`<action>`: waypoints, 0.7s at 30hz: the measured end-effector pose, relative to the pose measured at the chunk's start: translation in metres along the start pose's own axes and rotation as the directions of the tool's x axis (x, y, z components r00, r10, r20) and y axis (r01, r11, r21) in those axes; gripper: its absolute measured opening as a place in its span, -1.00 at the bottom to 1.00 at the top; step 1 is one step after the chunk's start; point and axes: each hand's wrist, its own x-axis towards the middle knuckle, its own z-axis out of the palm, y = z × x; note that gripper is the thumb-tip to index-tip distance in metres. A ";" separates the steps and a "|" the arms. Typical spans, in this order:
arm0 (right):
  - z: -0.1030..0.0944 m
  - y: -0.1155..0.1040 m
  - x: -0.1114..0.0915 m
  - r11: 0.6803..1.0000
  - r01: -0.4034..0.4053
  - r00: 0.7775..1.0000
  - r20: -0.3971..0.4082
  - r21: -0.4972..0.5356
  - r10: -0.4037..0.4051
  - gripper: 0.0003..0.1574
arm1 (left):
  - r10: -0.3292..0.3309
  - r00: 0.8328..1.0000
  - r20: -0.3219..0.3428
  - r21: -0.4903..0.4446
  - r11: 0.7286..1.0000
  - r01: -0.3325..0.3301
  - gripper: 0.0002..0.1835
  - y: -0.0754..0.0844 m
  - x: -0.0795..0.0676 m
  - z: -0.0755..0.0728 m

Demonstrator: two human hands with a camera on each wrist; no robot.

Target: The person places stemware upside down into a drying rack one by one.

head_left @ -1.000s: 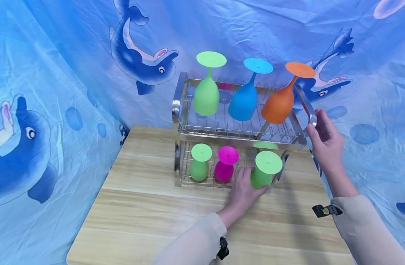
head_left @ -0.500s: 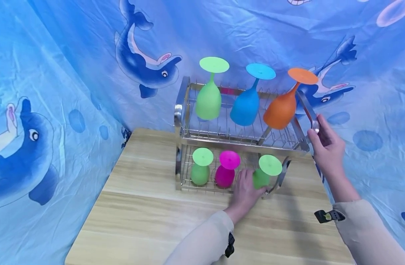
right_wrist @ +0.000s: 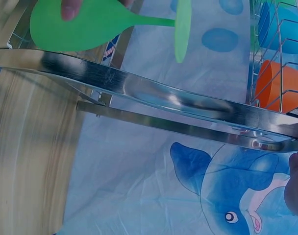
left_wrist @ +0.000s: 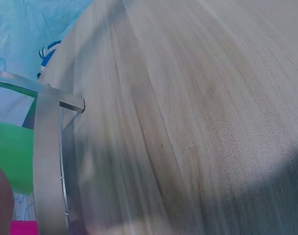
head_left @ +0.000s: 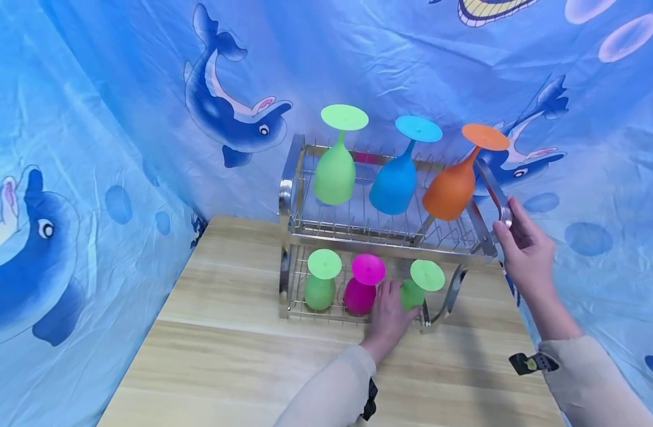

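My left hand (head_left: 388, 314) grips the bowl of a green plastic wine glass (head_left: 427, 275), upside down at the right end of the rack's lower tier. In the right wrist view the fingers press this glass's bowl (right_wrist: 85, 24). My right hand (head_left: 529, 255) holds the right side rail of the two-tier metal dish rack (head_left: 358, 239). Left of the held glass, a magenta wine glass (head_left: 368, 270) and another green wine glass (head_left: 324, 264) stand inverted. On the upper tier sit inverted green (head_left: 335, 172), blue (head_left: 395, 184) and orange (head_left: 452, 187) wine glasses, the orange one tilted.
The rack stands on a wood-grain table (head_left: 225, 356) near its back edge. Blue dolphin-print cloth (head_left: 134, 89) hangs behind and at the sides. The rack's curved right leg (head_left: 453, 290) rises close to the held glass.
My left hand has moved the green wine glass leftward and further into the lower tier, away from the right leg. The right hand stays on the rail. The head view has shifted slightly.
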 end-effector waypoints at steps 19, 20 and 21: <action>0.004 0.003 -0.003 0.998 0.055 0.998 -0.038 0.029 -0.054 -0.31 | -0.016 0.999 -0.041 -0.026 1.000 0.015 -0.23 -0.015 0.001 0.021; 0.004 0.003 -0.002 0.998 0.056 0.998 -0.039 0.030 -0.055 -0.31 | -0.013 0.999 -0.041 -0.028 1.000 0.012 -0.23 -0.015 0.002 0.022; 0.005 0.003 -0.002 0.998 0.058 0.998 -0.039 0.029 -0.056 -0.31 | -0.015 0.999 -0.040 -0.029 0.999 0.014 -0.23 -0.016 0.003 0.022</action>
